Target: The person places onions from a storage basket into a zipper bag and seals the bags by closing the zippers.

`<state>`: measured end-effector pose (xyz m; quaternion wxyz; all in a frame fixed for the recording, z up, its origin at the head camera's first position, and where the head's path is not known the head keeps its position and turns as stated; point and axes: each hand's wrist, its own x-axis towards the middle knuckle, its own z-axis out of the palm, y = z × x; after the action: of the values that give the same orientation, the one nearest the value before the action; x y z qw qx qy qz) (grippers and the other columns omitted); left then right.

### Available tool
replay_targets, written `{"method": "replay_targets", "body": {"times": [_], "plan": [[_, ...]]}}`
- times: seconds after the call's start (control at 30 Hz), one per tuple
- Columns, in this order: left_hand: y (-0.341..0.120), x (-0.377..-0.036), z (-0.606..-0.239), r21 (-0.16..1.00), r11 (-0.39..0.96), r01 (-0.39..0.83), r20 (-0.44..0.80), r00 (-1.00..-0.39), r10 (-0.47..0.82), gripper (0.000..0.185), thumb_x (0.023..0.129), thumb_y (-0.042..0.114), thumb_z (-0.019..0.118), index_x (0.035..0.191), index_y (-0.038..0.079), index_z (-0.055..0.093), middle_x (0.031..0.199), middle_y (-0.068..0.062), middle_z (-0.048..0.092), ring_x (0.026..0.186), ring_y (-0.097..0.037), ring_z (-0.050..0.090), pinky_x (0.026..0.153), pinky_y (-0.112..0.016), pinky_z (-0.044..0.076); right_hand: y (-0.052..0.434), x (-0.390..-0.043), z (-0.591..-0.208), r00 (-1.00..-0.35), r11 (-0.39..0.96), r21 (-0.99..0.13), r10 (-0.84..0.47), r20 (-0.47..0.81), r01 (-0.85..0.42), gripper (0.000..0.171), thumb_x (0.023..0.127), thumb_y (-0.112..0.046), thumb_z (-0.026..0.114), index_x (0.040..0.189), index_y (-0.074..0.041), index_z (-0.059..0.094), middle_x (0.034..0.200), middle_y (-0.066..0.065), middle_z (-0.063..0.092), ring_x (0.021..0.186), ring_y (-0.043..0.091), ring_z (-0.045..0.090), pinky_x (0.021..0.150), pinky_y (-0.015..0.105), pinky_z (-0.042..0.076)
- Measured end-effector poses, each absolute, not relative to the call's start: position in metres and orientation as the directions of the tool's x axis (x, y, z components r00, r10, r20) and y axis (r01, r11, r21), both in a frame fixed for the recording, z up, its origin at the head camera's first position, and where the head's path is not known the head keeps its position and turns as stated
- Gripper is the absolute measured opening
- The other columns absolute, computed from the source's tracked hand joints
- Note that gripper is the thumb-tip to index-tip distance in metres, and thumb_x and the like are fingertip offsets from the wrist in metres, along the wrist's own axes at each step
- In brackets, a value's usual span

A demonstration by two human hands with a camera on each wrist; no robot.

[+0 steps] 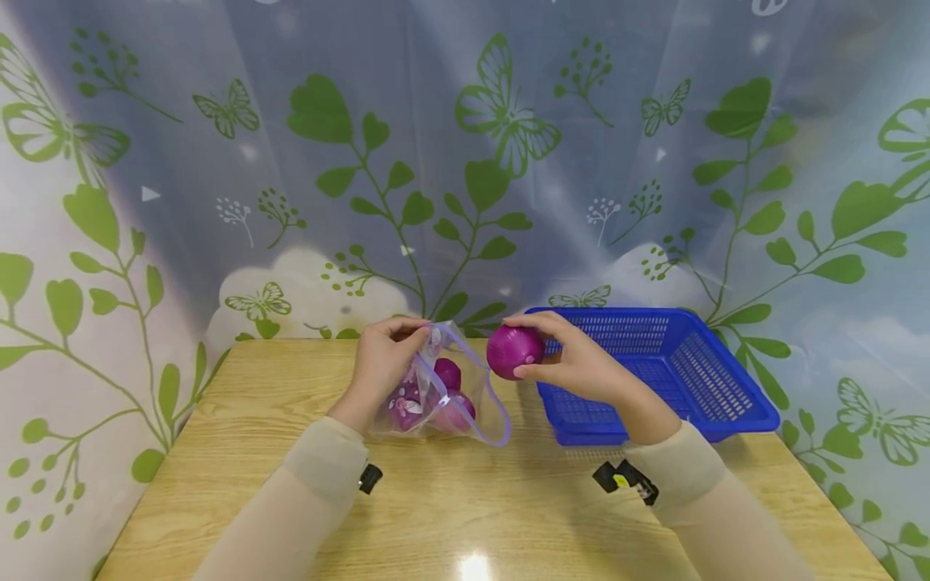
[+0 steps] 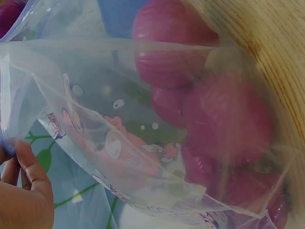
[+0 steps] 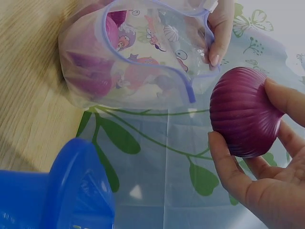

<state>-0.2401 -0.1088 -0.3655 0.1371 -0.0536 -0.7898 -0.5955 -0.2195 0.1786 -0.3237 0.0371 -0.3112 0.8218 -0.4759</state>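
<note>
My left hand (image 1: 385, 355) pinches the top edge of a clear zip bag (image 1: 492, 407) with a purple rim and printed cartoon figures. The bag stands on the table with its mouth spread toward the right, and several purple onions (image 2: 228, 119) lie in it. In my right hand (image 1: 584, 363) is another purple onion (image 3: 243, 112), gripped between thumb and fingers. It is held in the air just right of the bag's mouth, apart from the rim, in front of the basket's left edge.
A blue plastic basket (image 1: 726, 379) with slotted walls stands at the right of the wooden table (image 1: 254, 403). Behind the table hangs a cloth (image 1: 429, 161) printed with leaves and butterflies. A dark strap piece shows at each sleeve.
</note>
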Motion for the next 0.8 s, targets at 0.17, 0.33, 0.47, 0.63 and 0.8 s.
{"method": "replay_targets", "body": {"times": [0.17,0.33,0.47,0.63,0.8], "plan": [[-0.108,-0.24,-0.363,0.92,0.299,0.255,0.288,-0.955,-0.074,0.015,0.093,0.015,0.072,0.104,0.006,0.078,0.094,-0.006,0.073,0.082,-0.017,0.062,0.067,-0.023,0.053,0.173,-0.219,-0.323,-0.8,0.353,-0.804,-0.554,0.232,-0.478,0.064,0.086,-0.003,0.079,0.144,-0.014,0.053,0.141,0.013,0.043,0.125,0.036,0.052,0.086,0.031,0.058],[-0.108,-0.237,-0.36,0.912,0.312,0.267,0.297,-0.954,-0.051,0.016,0.093,0.017,0.073,0.104,0.006,0.077,0.096,-0.008,0.073,0.084,-0.019,0.063,0.07,-0.024,0.053,0.166,-0.217,-0.322,-0.785,0.358,-0.784,-0.568,0.248,-0.506,0.065,0.085,-0.003,0.079,0.144,-0.014,0.053,0.138,0.013,0.045,0.123,0.034,0.053,0.085,0.03,0.059],[-0.108,-0.236,-0.358,0.911,0.312,0.268,0.295,-0.955,-0.041,0.017,0.094,0.017,0.073,0.105,0.006,0.077,0.098,-0.008,0.073,0.084,-0.019,0.063,0.071,-0.024,0.053,0.161,-0.217,-0.322,-0.768,0.371,-0.753,-0.583,0.266,-0.543,0.063,0.086,-0.005,0.079,0.143,-0.016,0.054,0.135,0.012,0.047,0.122,0.032,0.053,0.085,0.03,0.059],[-0.107,-0.235,-0.357,0.909,0.318,0.268,0.296,-0.954,-0.042,0.016,0.093,0.017,0.073,0.105,0.006,0.078,0.098,-0.008,0.074,0.085,-0.019,0.064,0.072,-0.025,0.054,0.156,-0.215,-0.321,-0.758,0.396,-0.721,-0.593,0.272,-0.568,0.062,0.086,-0.007,0.079,0.142,-0.018,0.056,0.132,0.012,0.048,0.119,0.03,0.055,0.082,0.028,0.059],[-0.106,-0.234,-0.354,0.907,0.326,0.267,0.297,-0.954,-0.045,0.017,0.093,0.017,0.073,0.105,0.006,0.078,0.098,-0.008,0.074,0.085,-0.02,0.064,0.073,-0.026,0.054,0.15,-0.213,-0.32,-0.757,0.412,-0.707,-0.597,0.266,-0.574,0.062,0.086,-0.005,0.079,0.142,-0.018,0.056,0.133,0.013,0.046,0.117,0.03,0.057,0.081,0.028,0.059]]}}
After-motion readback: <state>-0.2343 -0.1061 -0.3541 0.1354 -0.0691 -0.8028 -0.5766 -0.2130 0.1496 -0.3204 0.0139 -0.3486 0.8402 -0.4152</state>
